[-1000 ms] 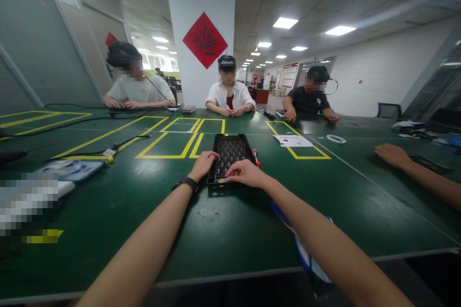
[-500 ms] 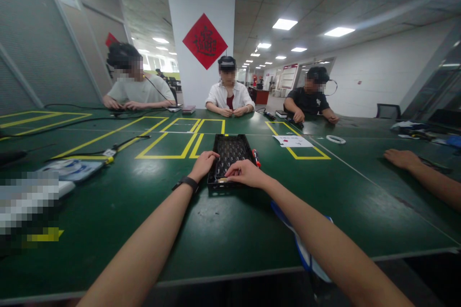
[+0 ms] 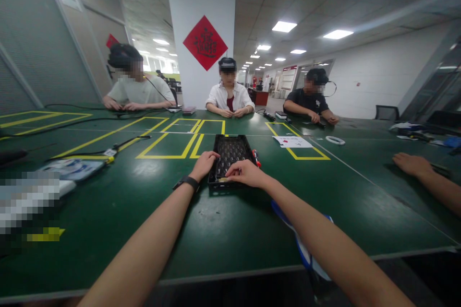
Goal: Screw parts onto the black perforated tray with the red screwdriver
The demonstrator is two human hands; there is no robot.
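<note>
A black open-topped plastic case (image 3: 236, 146), its floor patterned with rows of small shapes, lies on the green table in front of me. My left hand (image 3: 205, 164) grips the case's left wall, fingers curled over the rim. Over the near end of the case, my right hand (image 3: 245, 172) has its thumb and fingers pinched together. A small tan piece (image 3: 223, 180) shows just below those fingertips; whether it is held I cannot tell. Against the case's right side lies a red and black tool (image 3: 256, 157), partly hidden.
Yellow tape outlines (image 3: 165, 157) mark the table. A paper sheet (image 3: 293, 141) and a white ring (image 3: 334, 140) lie beyond the case. Blue-and-white material (image 3: 304, 249) hangs at the near edge. Another person's hand (image 3: 412, 164) rests at right; several people sit around the table.
My hands and the case hold nearly the same place. The co-worker's hand at right has shifted slightly right, and the far-right person's hand has moved toward their other hand.
</note>
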